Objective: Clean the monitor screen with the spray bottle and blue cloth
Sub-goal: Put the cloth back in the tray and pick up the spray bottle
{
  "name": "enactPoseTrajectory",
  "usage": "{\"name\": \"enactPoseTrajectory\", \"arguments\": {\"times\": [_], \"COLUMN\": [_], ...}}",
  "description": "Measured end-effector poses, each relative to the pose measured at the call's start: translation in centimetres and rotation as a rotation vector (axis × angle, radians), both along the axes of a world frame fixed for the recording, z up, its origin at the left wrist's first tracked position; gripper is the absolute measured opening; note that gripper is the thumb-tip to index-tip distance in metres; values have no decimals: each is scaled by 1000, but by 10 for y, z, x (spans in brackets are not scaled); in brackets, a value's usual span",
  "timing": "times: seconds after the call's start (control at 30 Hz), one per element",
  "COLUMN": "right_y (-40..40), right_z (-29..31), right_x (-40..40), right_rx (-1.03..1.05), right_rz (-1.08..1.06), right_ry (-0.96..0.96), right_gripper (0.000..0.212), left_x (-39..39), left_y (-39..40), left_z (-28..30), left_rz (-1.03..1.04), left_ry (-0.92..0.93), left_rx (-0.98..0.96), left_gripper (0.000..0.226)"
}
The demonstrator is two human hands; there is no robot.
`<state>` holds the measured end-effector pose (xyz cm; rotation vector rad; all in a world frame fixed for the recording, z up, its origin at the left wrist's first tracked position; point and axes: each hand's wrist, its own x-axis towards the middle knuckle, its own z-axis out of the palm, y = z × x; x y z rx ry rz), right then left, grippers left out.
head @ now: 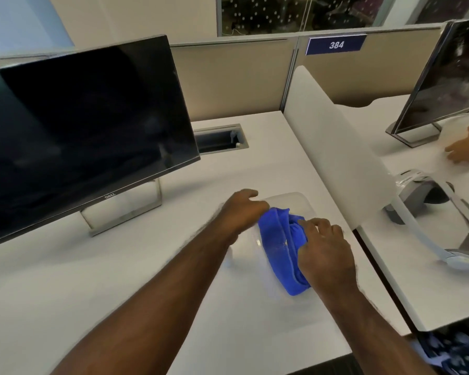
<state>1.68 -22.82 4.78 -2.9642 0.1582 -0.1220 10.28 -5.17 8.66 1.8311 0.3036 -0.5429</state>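
Blue microfibre-looking cloth (279, 250), bunched in a clear shallow tray (306, 201) on the white desk (119, 280), right of the monitor (87, 125) & just in front of the grey divider (336, 147). Right hand (326, 255) curled onto the cloth's right edge, gripping it. Left hand (244, 209) at the cloth's top-left corner, fingers bent; cannot tell if pinching cloth or tray rim. Prob. light, soft, floppy, not fragile: best taken by a gathered fold, w/ a loose corner likely to trail. No spray bottle in view.
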Motion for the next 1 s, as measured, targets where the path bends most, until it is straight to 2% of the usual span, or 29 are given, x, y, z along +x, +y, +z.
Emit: {"name": "enactPoseTrajectory", "arguments": {"times": [0.17, 0.23, 0.33, 0.4, 0.47, 0.53, 0.63, 0.73, 0.8, 0.83, 0.93, 1.0], "right_y": [46, 67, 97, 111, 120, 127, 134, 133, 132, 130, 120, 112], "right_z": [7, 2, -13, -27, -39, -48, -57, -60, -56, -53, -40, -33], "right_x": [-5, -7, -8, -7, -6, -5, -4, -3, -6, -8, -11, -11], "right_rx": [259, 427, 748, 765, 721, 722, 708, 724, 730, 665, 596, 581], "right_rz": [305, 366, 262, 197, 160, 105, 52, 57, 84, 134, 276, 352], "right_ry": [-87, -20, 196, 339, 411, 386, 321, 315, 315, 268, 130, 178], "right_gripper": [41, 41, 56, 75, 79, 66, 36, 21, 16, 19, 19, 15], "left_x": [-16, -30, -55, -72, -87, -95, -100, -101, -100, -100, -96, -91], "left_y": [70, 90, 106, 111, 110, 106, 101, 101, 103, 104, 109, 115], "left_z": [-12, -30, -66, -90, -109, -123, -132, -139, -143, -143, -128, -107], "left_rz": [107, 122, 35, -92, -209, -294, -416, -439, -430, -403, -138, 40], "left_ry": [-261, -295, -252, -202, -186, -218, -280, -359, -404, -419, -443, -472], "left_rx": [209, 300, 431, 493, 541, 632, 864, 957, 955, 916, 582, 343], "left_gripper": [36, 35, 41, 48, 51, 48, 40, 31, 29, 29, 21, 18]}}
